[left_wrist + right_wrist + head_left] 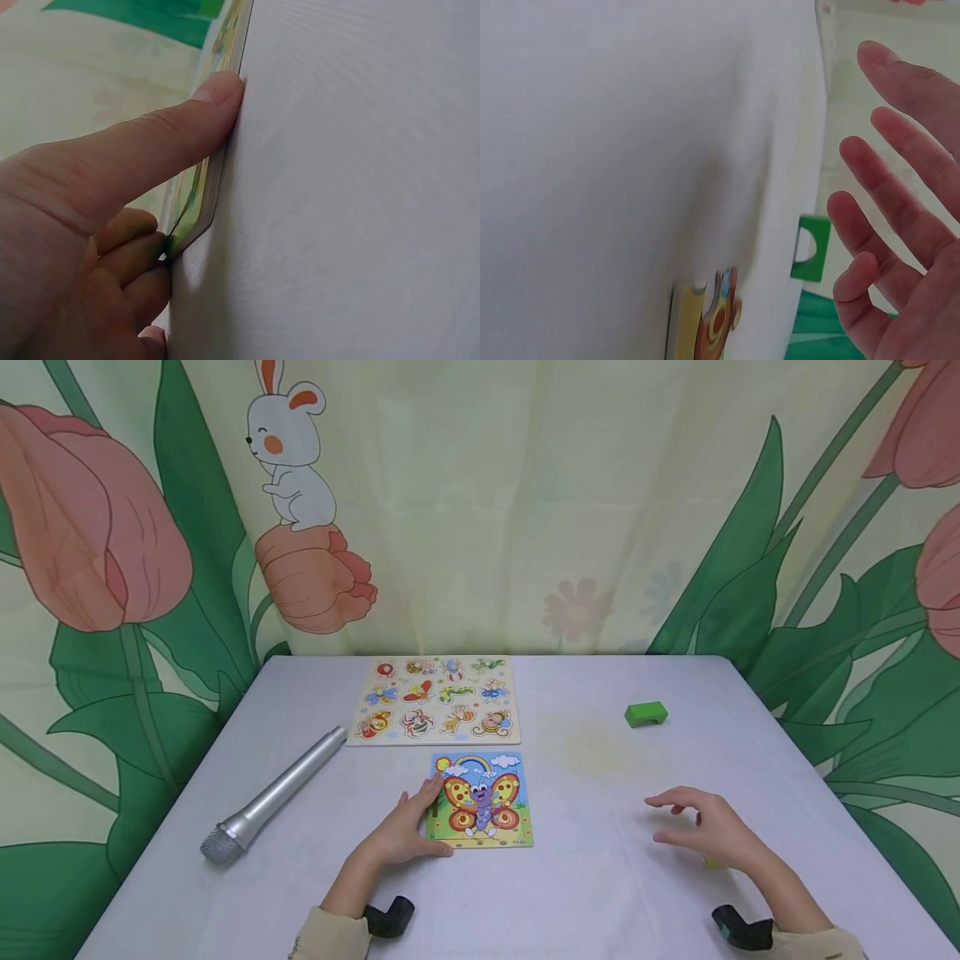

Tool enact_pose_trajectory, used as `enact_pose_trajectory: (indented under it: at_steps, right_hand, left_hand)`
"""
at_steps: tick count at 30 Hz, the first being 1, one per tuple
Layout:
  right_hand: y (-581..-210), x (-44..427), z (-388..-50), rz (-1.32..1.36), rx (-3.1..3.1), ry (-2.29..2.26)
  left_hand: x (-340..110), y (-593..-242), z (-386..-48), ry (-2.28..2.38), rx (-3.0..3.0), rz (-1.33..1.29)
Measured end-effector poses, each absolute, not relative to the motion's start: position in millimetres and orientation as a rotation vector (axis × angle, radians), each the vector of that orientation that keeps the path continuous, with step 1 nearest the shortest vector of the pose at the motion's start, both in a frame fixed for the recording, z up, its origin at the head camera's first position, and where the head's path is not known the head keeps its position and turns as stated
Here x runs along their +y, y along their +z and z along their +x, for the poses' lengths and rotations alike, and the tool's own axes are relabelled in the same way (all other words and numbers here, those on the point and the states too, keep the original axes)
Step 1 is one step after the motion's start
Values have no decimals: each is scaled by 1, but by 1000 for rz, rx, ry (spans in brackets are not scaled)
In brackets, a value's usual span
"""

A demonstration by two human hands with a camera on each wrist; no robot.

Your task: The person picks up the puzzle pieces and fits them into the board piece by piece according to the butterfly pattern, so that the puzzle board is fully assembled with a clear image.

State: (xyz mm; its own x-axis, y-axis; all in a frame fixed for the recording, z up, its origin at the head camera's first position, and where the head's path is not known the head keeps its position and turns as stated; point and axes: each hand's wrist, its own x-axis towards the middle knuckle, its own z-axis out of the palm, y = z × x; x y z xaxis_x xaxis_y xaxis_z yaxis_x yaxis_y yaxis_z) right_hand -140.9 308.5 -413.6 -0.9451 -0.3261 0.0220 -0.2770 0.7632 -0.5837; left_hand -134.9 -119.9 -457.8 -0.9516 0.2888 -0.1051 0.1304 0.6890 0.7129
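Observation:
A square butterfly puzzle (483, 802) lies flat on the table, its picture facing up. My left hand (401, 831) holds it at the left side, thumb along the near edge and fingers on the left edge. In the left wrist view the thumb (184, 124) presses the board's edge. My right hand (708, 831) hovers over the table on the right, fingers spread and holding nothing. Under its wrist a small yellow thing (714, 863) is mostly hidden. The right wrist view shows patterned pieces (716, 322) on the table, one with a butterfly-wing pattern.
A larger peg board (435, 702) with insect pictures lies behind the butterfly puzzle. To the left, a silver microphone (273, 797) lies slanted, its head toward me. A green arch block (647, 714) stands at the back right. A printed curtain (480, 510) hangs behind the table.

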Motion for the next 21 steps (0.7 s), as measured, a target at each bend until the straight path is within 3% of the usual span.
enact_pose_trajectory:
  at_steps: [21]
  right_hand:
    - [-424, 372, -126, -220, 2837, -691]
  left_hand:
    - [-120, -460, -136, 1124, 2669, 285]
